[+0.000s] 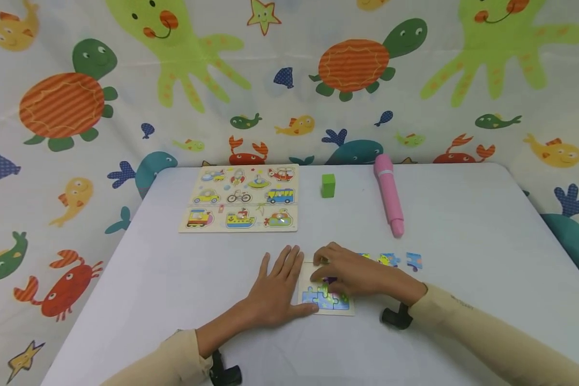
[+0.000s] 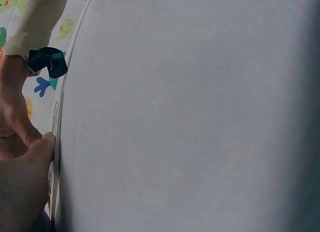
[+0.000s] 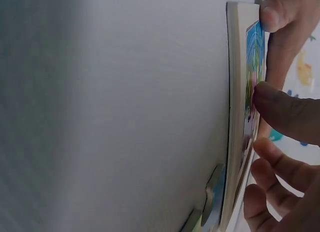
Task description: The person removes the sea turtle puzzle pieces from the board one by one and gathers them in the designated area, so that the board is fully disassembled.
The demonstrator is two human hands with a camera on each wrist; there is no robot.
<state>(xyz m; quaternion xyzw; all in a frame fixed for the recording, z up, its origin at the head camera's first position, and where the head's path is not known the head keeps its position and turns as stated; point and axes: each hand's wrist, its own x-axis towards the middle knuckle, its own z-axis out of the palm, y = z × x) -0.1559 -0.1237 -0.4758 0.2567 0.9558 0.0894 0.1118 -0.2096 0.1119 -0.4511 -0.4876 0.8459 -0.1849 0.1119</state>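
A small jigsaw puzzle in a light wooden tray (image 1: 344, 312) lies on the table, its lower part filled with blue and green pieces. My left hand (image 1: 276, 292) rests flat at the tray's left side, fingers straight, thumb over its lower left corner. With curled fingers, my right hand (image 1: 349, 271) pinches a dark purple puzzle piece (image 1: 329, 280) down at the tray; the hand hides much of it. In the right wrist view, the thumb (image 3: 280, 109) touches the picture and the fingertips meet the tray's edge.
Loose puzzle pieces (image 1: 414, 260) lie right of the tray, partly behind my right hand. Farther back are a vehicle puzzle board (image 1: 243, 185), a green block (image 1: 328, 185) and a pink pen-shaped toy (image 1: 390, 195). A sea-animal printed cloth (image 1: 289, 53) hangs behind the white table.
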